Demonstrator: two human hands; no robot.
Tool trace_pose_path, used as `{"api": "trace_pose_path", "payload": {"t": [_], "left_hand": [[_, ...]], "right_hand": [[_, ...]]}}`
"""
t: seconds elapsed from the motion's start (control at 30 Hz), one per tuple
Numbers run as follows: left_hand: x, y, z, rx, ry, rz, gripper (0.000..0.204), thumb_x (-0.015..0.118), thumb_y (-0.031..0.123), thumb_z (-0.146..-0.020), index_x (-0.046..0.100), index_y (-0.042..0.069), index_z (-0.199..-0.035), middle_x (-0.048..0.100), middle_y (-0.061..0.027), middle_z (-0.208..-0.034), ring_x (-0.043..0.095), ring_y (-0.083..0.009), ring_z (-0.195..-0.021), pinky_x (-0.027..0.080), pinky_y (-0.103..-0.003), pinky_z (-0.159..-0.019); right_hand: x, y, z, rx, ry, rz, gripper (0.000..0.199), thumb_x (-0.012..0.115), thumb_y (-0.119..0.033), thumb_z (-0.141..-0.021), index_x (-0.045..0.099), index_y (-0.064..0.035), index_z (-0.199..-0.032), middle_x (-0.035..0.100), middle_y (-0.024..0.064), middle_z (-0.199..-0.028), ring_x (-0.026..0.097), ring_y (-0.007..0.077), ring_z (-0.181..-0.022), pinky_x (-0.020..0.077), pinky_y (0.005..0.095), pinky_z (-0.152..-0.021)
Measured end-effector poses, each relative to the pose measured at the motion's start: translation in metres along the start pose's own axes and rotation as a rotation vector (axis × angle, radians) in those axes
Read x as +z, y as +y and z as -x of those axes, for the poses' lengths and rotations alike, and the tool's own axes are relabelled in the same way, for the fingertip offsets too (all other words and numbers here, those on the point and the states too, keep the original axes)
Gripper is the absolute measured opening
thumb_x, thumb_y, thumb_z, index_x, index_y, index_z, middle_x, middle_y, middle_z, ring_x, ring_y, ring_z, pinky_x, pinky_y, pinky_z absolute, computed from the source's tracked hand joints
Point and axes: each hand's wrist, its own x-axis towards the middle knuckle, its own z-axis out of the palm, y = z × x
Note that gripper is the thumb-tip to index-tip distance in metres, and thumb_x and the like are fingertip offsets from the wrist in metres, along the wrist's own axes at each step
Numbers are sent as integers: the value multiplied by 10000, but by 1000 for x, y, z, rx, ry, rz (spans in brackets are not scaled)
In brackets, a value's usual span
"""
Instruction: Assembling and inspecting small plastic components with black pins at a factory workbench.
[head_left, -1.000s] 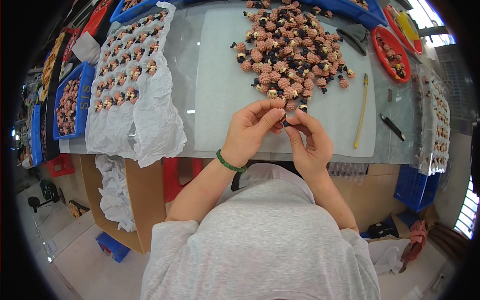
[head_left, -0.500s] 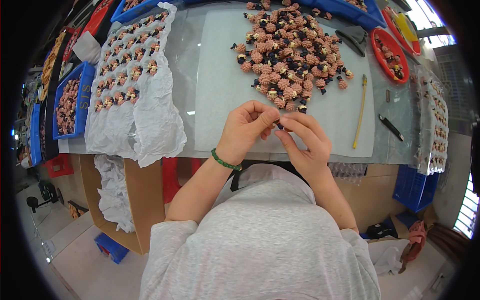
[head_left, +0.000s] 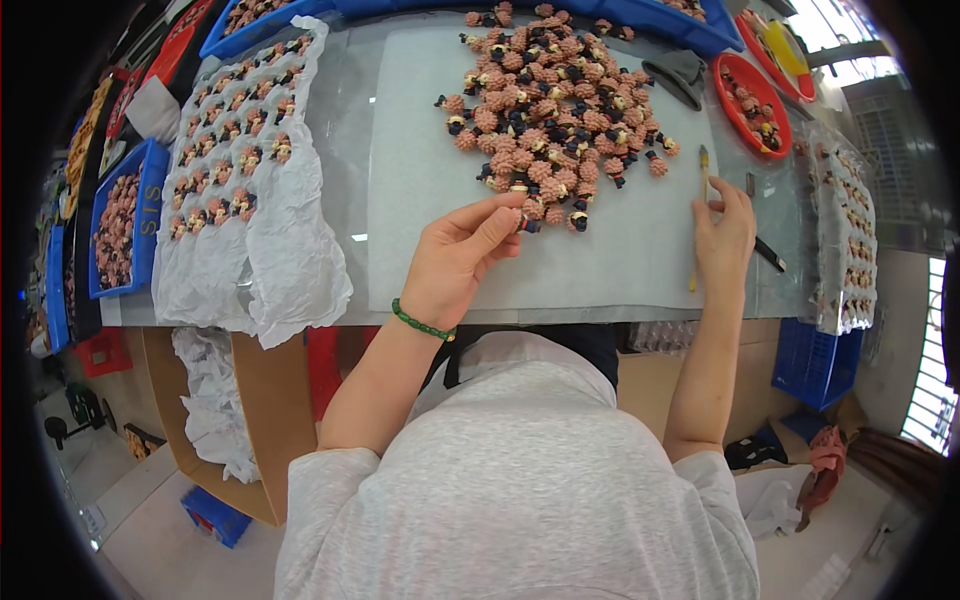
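Note:
My left hand (head_left: pixel 455 255), with a green bead bracelet on the wrist, pinches a small figurine (head_left: pixel 526 224) between thumb and fingers. Dark blue shows on the part of it that sticks out; my fingers hide the rest. My right hand (head_left: pixel 726 232) is at the right edge of the white sheet, its thumb and fingers closed around the middle of a thin yellow-handled paintbrush (head_left: pixel 704 165). Ahead of both hands lies a heap of similar figurines (head_left: pixel 560 110), with pink knobbly tops and dark blue parts, on the white sheet (head_left: pixel 410 180).
Left, figurines stand in rows on a paper-covered tray (head_left: pixel 300 260), beside a blue bin (head_left: pixel 150 215) of more. At the right are a red bowl (head_left: pixel 722 105), a dark cloth-like piece (head_left: pixel 680 78), a black pen-like tool (head_left: pixel 770 255) and another filled tray (head_left: pixel 845 240).
My hands have come apart. The right one has moved right to the paintbrush, while the left keeps the figurine near the heap. The whole view has shifted slightly.

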Motion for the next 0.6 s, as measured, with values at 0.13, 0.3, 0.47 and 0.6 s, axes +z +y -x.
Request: {"api": "trace_pose_path", "payload": {"t": [0.13, 0.3, 0.47, 0.6], "left_hand": [[-2, 3, 1, -14, -8, 109, 332, 543, 112, -865, 499, -23, -1165, 594, -21, -904, 574, -96, -805, 486, -223, -763], [-9, 2, 1, -42, -71, 135, 314, 540, 108, -865, 511, -22, -1150, 589, -26, -927, 577, -96, -815, 493, -215, -764], [-5, 1, 3, -27, -55, 131, 324, 513, 95, -877, 482, -15, -1180, 595, -42, -898, 591, -87, -808, 497, -195, -749], [-7, 0, 1, -35, -62, 94, 318, 519, 107, -877, 493, -14, -1170, 592, -33, -890, 580, -78, -791, 491, -188, -732]], "right_hand": [[-10, 10, -8, 123, -195, -161, 325, 533, -4, -758, 591, -66, -1072, 600, 76, -914, 528, 118, -666, 432, 227, -611], [-30, -38, -2, 218, -116, -802, 355, 477, 43, -787, 569, -29, -1123, 583, 57, -892, 469, 54, -706, 377, 170, -612], [-23, -64, 8, 222, -251, -1336, 403, 453, 62, -799, 476, 20, -1199, 556, 65, -943, 510, 119, -820, 415, 198, -665], [-12, -90, 24, 58, -305, -1395, 338, 465, -40, -871, 447, 32, -1202, 531, 64, -920, 549, 168, -834, 449, 228, -662]]}}
